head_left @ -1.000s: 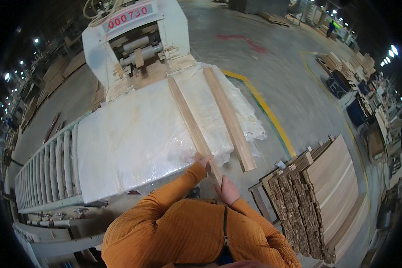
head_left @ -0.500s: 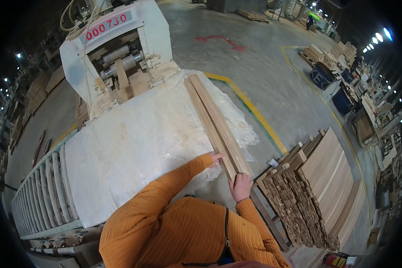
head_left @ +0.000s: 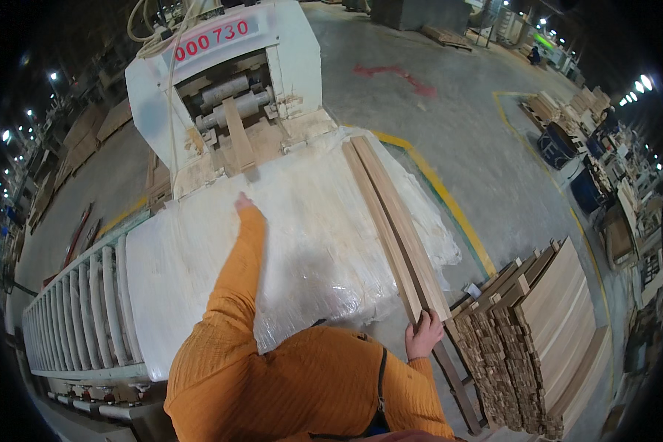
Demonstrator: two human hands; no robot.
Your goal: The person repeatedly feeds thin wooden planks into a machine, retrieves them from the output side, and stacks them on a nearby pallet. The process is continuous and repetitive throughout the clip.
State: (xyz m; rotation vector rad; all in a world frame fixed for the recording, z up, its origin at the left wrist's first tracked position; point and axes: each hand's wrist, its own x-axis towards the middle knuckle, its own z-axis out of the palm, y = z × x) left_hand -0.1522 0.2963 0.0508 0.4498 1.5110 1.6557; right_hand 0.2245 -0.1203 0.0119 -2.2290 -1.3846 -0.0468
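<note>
My left arm reaches far over the plastic-covered table [head_left: 302, 243], the left hand [head_left: 244, 201] extended with nothing in it. It is just short of the near end of a narrow wooden strip [head_left: 238, 132] that sticks out from under the metal rollers of a white machine [head_left: 151, 110]. To the right, two long wooden strips [head_left: 390, 221] lie side by side along the table's right edge. My right hand [head_left: 424, 336] is closed around their near ends, its fingertips on top.
A roller conveyor [head_left: 81, 317] runs along the left side. At the right stands a tall stack of wooden boards [head_left: 504, 346]. Beyond are a yellow floor line [head_left: 449, 202], dark blue drums [head_left: 556, 144] and more timber.
My left hand has left the two strips and swung left and forward towards the strip in the machine. My right hand stays at the near ends. The whole view has shifted slightly.
</note>
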